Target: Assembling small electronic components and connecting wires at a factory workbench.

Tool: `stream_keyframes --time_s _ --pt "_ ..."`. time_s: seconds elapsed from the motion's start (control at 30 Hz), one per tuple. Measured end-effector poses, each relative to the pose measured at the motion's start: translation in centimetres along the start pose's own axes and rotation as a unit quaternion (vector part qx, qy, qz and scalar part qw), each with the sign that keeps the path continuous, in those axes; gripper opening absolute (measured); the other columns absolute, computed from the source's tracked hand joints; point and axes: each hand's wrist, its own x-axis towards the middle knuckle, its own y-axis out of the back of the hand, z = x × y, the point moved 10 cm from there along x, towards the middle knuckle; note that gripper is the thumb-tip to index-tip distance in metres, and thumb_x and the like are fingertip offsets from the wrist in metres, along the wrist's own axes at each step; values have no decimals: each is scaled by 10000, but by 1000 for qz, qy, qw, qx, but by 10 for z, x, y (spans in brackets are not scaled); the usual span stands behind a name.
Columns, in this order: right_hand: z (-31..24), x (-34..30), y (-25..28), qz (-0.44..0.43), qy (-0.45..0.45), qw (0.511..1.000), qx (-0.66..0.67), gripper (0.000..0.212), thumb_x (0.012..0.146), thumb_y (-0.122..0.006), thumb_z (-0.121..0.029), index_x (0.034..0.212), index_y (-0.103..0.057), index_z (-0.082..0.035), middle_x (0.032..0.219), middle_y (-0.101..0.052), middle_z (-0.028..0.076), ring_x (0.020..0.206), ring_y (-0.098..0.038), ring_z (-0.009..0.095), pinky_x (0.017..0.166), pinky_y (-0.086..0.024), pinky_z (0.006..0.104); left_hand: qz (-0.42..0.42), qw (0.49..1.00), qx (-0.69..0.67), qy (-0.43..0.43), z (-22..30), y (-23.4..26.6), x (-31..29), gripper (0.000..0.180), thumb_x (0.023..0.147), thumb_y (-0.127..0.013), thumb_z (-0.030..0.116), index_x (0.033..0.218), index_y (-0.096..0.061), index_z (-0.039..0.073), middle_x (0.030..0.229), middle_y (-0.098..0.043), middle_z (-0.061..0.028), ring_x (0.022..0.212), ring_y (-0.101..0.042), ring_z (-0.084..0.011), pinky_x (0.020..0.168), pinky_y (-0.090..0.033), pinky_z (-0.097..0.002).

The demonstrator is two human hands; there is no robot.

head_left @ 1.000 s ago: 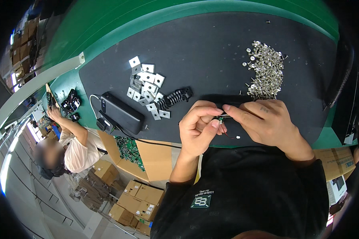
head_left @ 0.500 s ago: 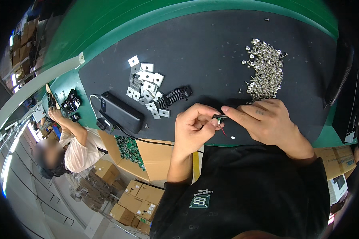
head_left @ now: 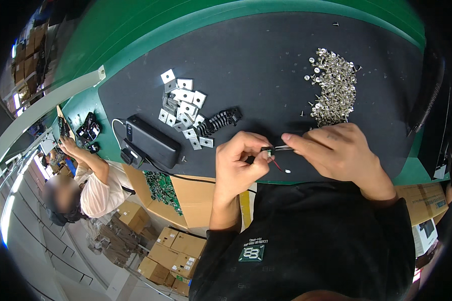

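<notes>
Between the thumb and fingers of my left hand (head_left: pixel 238 163) is a small green circuit board (head_left: pixel 269 152) with a black part on it. A red wire (head_left: pixel 277 164) runs from it to a small white plug (head_left: pixel 287 171) hanging free. My right hand (head_left: pixel 336 153) is closed on a thin metal tool, apparently tweezers (head_left: pixel 283 147), whose tips reach the board's right side. Fingers hide most of the board and the tool's far end. Whether the tips touch the board I cannot tell.
On the black mat (head_left: pixel 256 60) lie a heap of screws (head_left: pixel 334 90), square metal plates (head_left: pixel 186 108), a row of black parts (head_left: pixel 220 122) and a black power bank (head_left: pixel 153 142) with cables. A box of circuit boards (head_left: pixel 163 193) stands at the left edge. A co-worker (head_left: pixel 103 185) sits farther left.
My hands have drawn slightly apart, the left one moving left with the board. More of the metal tool shows between them, and the white plug has shifted slightly left and up.
</notes>
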Motion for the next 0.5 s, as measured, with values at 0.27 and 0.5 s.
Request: stream_keyframes --time_s 0.27,0.5 --pt "19 2 11 57 -98 976 184 286 736 -703 -69 1017 -656 -50 740 -640 50 602 -631 181 501 -499 275 18 996 -65 -63 10 -2 -5 141 761 -539 -129 878 -532 -52 873 -617 -135 729 -629 -114 666 -550 -244" --pt "24 -2 -7 75 -146 933 320 176 738 -699 -51 902 -635 -48 811 -655 68 659 -650 221 563 -523 299 -18 993 -55 -107 14 -24 -3 138 779 -593 -95 908 -555 -64 901 -621 -156 729 -634 -131 655 -539 -243"
